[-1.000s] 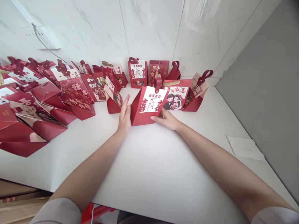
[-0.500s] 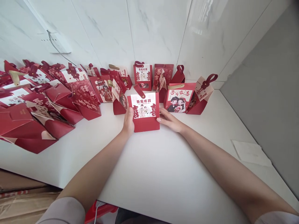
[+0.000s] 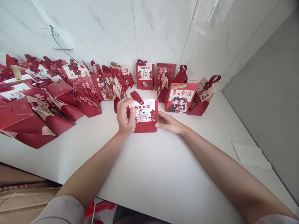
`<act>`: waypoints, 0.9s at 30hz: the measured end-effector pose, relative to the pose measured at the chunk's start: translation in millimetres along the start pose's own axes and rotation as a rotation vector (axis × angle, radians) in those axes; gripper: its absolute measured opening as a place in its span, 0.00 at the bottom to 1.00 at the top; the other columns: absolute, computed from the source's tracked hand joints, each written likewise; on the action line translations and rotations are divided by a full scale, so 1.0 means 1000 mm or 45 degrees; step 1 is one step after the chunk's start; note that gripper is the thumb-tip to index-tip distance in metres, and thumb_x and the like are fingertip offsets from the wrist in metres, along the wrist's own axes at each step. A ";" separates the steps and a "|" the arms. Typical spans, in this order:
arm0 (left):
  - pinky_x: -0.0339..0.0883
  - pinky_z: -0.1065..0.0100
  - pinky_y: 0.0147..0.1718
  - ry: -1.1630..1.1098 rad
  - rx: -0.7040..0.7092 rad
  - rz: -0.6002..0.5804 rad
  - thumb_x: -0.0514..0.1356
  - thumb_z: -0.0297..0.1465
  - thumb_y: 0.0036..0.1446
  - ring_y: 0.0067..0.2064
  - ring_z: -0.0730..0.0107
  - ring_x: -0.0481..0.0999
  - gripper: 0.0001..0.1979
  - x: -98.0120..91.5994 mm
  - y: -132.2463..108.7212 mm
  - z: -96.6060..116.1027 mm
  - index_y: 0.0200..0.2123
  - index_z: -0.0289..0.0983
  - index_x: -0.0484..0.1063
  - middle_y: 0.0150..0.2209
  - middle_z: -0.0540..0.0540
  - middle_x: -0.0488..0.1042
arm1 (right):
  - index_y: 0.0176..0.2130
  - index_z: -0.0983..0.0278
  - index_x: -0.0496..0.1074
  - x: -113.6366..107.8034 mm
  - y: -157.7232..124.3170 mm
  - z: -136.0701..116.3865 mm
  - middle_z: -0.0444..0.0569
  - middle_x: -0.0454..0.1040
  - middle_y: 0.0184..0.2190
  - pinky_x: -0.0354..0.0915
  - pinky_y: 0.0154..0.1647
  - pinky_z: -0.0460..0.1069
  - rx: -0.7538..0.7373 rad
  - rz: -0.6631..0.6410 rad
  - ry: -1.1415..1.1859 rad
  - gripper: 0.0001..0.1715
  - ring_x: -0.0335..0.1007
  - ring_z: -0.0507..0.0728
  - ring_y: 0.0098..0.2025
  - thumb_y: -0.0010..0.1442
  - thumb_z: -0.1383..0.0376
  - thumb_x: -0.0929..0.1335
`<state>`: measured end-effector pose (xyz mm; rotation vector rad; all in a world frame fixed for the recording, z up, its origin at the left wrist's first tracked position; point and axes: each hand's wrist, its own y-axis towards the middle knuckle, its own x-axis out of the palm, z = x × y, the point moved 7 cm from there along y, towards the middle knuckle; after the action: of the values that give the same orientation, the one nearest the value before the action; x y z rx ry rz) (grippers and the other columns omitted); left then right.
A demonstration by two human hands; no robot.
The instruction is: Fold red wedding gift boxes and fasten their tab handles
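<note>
A red wedding favor box (image 3: 146, 127) with a white card showing a couple and a dark red strap on top stands upright on the white table. My left hand (image 3: 125, 117) grips its left side, thumb on the front and fingers near the top edge. At the box's right edge is my right hand (image 3: 171, 123), its thumb against the side and its other fingers partly hidden behind. Just right of that hand stands a favor box with a cartoon couple (image 3: 180, 98).
Several similar red boxes (image 3: 86, 93) crowd the table's left side. More boxes (image 3: 145, 74) line the tiled wall. A white paper sheet (image 3: 251, 155) lies at the right edge. Cardboard (image 3: 25, 199) and a red stool (image 3: 100, 207) are below the table.
My left hand has shifted up along the box's left side, its fingers now curling near the top and its thumb over the card. My right hand stays at the right edge.
</note>
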<state>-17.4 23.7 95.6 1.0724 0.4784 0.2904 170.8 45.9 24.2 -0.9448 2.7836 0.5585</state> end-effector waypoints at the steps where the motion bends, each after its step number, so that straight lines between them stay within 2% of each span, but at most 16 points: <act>1: 0.64 0.56 0.57 0.003 0.005 -0.002 0.53 0.40 0.66 0.55 0.59 0.70 0.15 0.000 -0.001 0.000 0.53 0.43 0.67 0.50 0.42 0.71 | 0.63 0.58 0.65 0.000 0.000 0.000 0.50 0.69 0.61 0.57 0.67 0.62 -0.005 0.000 -0.002 0.36 0.65 0.64 0.61 0.60 0.50 0.72; 7: 0.67 0.58 0.52 -0.024 -0.124 -0.071 0.55 0.40 0.65 0.50 0.60 0.73 0.16 0.007 -0.005 -0.009 0.54 0.43 0.63 0.49 0.42 0.70 | 0.63 0.57 0.64 0.001 0.000 0.003 0.50 0.69 0.61 0.58 0.66 0.62 -0.014 0.001 -0.036 0.36 0.67 0.64 0.60 0.60 0.50 0.71; 10: 0.66 0.58 0.52 -0.021 -0.093 -0.092 0.54 0.38 0.65 0.50 0.60 0.73 0.15 0.007 -0.003 -0.005 0.54 0.43 0.63 0.48 0.42 0.70 | 0.63 0.57 0.64 0.000 -0.001 0.003 0.50 0.69 0.61 0.58 0.66 0.62 -0.008 0.007 -0.050 0.36 0.67 0.65 0.60 0.60 0.50 0.71; 16: 0.55 0.48 0.62 0.259 0.151 0.043 0.58 0.40 0.60 0.62 0.50 0.63 0.18 -0.001 -0.004 0.015 0.51 0.40 0.65 0.59 0.35 0.61 | 0.63 0.57 0.64 0.002 0.000 0.003 0.50 0.68 0.62 0.58 0.66 0.61 -0.018 0.001 -0.070 0.36 0.67 0.64 0.61 0.60 0.51 0.72; 22: 0.32 0.41 0.68 0.365 0.047 -0.070 0.60 0.39 0.58 0.65 0.47 0.61 0.20 0.005 -0.005 0.015 0.53 0.42 0.70 0.56 0.39 0.69 | 0.63 0.57 0.64 0.001 0.001 0.002 0.50 0.69 0.61 0.59 0.66 0.63 -0.006 -0.001 -0.082 0.37 0.66 0.65 0.61 0.60 0.49 0.71; 27: 0.28 0.37 0.68 0.296 0.018 -0.139 0.60 0.38 0.59 0.65 0.46 0.64 0.18 0.007 -0.005 0.017 0.52 0.43 0.72 0.53 0.42 0.73 | 0.62 0.58 0.66 0.001 0.000 0.002 0.50 0.69 0.61 0.58 0.66 0.63 -0.005 0.010 -0.110 0.36 0.66 0.65 0.61 0.60 0.49 0.71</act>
<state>-2.5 11.3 96.0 1.0273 0.7455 0.3171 170.2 46.5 21.7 -0.8886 2.7116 0.5913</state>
